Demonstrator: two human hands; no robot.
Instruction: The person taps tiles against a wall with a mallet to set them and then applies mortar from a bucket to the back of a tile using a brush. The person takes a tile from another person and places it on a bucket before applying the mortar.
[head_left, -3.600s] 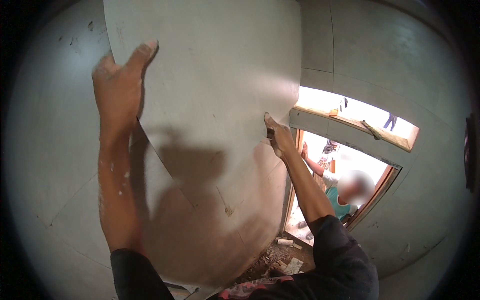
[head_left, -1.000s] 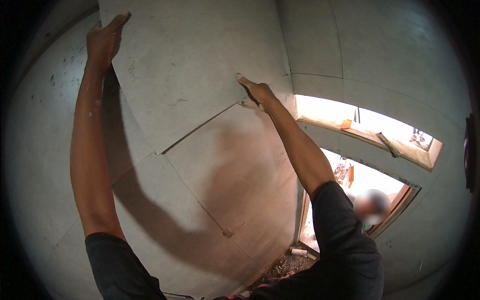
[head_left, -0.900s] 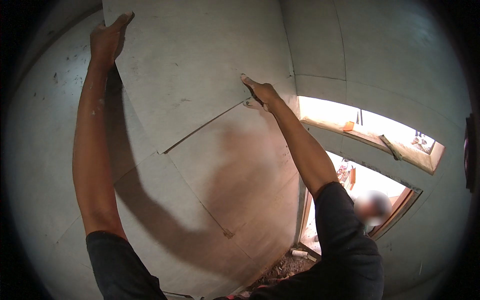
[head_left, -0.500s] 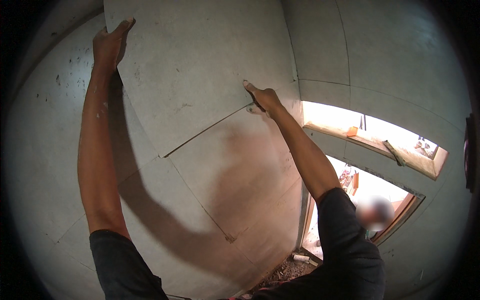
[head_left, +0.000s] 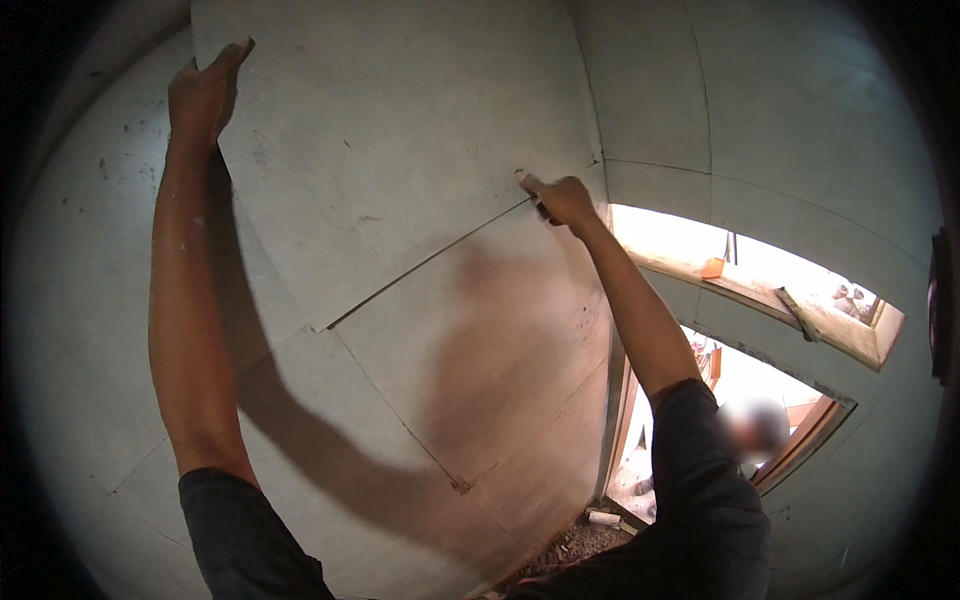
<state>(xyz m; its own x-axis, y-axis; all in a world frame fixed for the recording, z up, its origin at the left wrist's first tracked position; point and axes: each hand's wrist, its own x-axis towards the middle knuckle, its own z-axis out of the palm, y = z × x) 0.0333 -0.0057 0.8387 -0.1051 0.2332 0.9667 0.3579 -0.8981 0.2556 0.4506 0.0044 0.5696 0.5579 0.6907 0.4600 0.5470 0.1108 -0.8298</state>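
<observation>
Panel in hand: one large grey-green wall panel (head_left: 400, 110), high on the far left wall, its bottom edge slanting above a thin dark gap.
Panels below: several matching wall panels (head_left: 500, 400) with thin seams between them; the wearer's shadow falls across them.
Hands on the work: two, both the wearer's, at the ends of two bare forearms coming from dark short sleeves.
Left hand: the left hand (head_left: 203, 95) is raised high, arm nearly straight, grasping the panel's left edge with the thumb over its face and the other fingers out of sight behind.
Right hand: the right hand (head_left: 565, 202) reaches up and leftward from the near right, bent at the elbow; its thumb lies by the right end of the bottom edge, the other fingers curled below. I cannot tell whether they grip that edge.
Openings on the right: two, a long upper opening above a doorway.
Ledge: one wooden ledge (head_left: 760, 300), bearing one orange block (head_left: 713, 268) and one narrow strip (head_left: 797, 313).
Doorway: one co-worker (head_left: 757, 430), partly hidden by the wearer's right sleeve.
Floor: one pale chunk (head_left: 604, 518) beside brown rubble (head_left: 575, 545).
</observation>
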